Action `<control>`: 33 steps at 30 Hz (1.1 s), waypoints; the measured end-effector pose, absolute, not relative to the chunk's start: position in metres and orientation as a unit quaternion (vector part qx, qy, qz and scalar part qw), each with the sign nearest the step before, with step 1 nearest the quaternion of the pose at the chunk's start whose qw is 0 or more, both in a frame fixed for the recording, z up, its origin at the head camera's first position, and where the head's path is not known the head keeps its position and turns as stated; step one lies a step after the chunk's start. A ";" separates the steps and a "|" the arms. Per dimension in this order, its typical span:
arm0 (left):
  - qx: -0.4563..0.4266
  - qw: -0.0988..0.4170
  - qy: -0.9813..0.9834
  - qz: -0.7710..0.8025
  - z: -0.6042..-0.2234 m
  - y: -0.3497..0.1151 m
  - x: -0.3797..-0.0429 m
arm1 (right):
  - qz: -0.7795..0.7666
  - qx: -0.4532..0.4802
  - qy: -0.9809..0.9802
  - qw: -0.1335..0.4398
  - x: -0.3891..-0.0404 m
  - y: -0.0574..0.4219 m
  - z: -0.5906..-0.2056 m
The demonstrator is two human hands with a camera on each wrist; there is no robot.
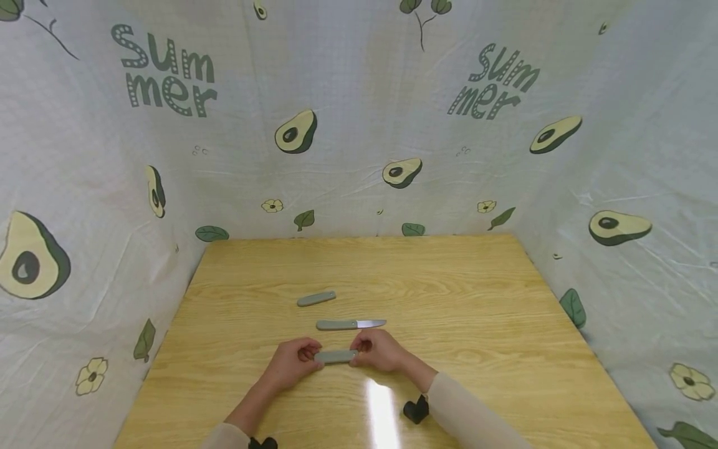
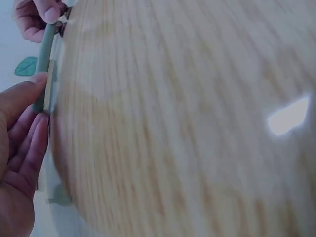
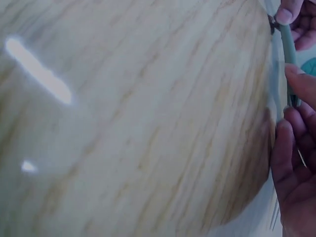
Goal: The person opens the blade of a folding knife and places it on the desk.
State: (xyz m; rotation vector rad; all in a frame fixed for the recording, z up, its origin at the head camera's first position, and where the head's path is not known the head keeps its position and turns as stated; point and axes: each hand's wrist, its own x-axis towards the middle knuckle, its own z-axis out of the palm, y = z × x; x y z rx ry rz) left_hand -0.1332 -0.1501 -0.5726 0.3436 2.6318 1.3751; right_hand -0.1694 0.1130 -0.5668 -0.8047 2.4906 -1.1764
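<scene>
I could pass over the yellow wood-grain tabletop outside the left hand or right hand; between them a slim grey-green bar blocks me, and ahead lie a grey-green-handled steel-bladed knife and a second grey-green bar.

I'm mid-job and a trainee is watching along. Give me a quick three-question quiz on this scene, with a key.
1. True or false: from front to back, the open knife lies between the held handle and the far handle.

2. In the head view, the blade of the open knife points:
A) to the left
B) to the right
C) straight toward the person

3. Which hand grips which end of the held handle, as seen in the head view?

Key:
1. True.
2. B.
3. The left hand grips the left end; the right hand grips the right end.
</scene>
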 end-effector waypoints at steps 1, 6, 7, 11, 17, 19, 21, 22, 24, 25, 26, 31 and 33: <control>0.111 0.074 0.875 0.465 -0.572 -0.150 -0.133 | -0.419 -0.270 0.855 0.142 -0.169 0.113 -0.566; 0.064 0.078 0.836 0.539 -0.566 -0.145 -0.136 | -0.491 -0.217 0.826 0.171 -0.169 0.113 -0.563; 0.052 0.080 0.826 0.555 -0.564 -0.144 -0.137 | -0.504 -0.205 0.820 0.178 -0.169 0.113 -0.562; 0.024 0.075 0.795 0.602 -0.561 -0.141 -0.140 | -0.549 -0.169 0.796 0.192 -0.170 0.112 -0.562; 0.006 0.067 0.793 0.606 -0.564 -0.135 -0.142 | -0.613 -0.146 0.750 0.201 -0.170 0.111 -0.555; 0.001 0.070 0.793 0.605 -0.566 -0.134 -0.143 | -0.614 -0.144 0.749 0.204 -0.169 0.111 -0.549; 0.002 0.072 0.795 0.602 -0.566 -0.132 -0.143 | -0.610 -0.146 0.751 0.206 -0.167 0.112 -0.542; 0.001 0.073 0.797 0.599 -0.566 -0.131 -0.143 | -0.608 -0.149 0.752 0.206 -0.166 0.112 -0.540; -0.002 0.078 0.803 0.591 -0.566 -0.129 -0.143 | -0.605 -0.149 0.754 0.209 -0.165 0.112 -0.538; -0.005 0.080 0.805 0.588 -0.565 -0.128 -0.143 | -0.606 -0.148 0.753 0.209 -0.165 0.112 -0.537; -0.008 0.082 0.806 0.585 -0.565 -0.127 -0.142 | -0.609 -0.146 0.751 0.210 -0.165 0.112 -0.537; -0.023 0.087 0.805 0.586 -0.564 -0.124 -0.142 | -0.621 -0.139 0.741 0.213 -0.166 0.113 -0.536; -0.022 0.087 0.802 0.591 -0.565 -0.123 -0.143 | -0.623 -0.141 0.739 0.214 -0.166 0.114 -0.536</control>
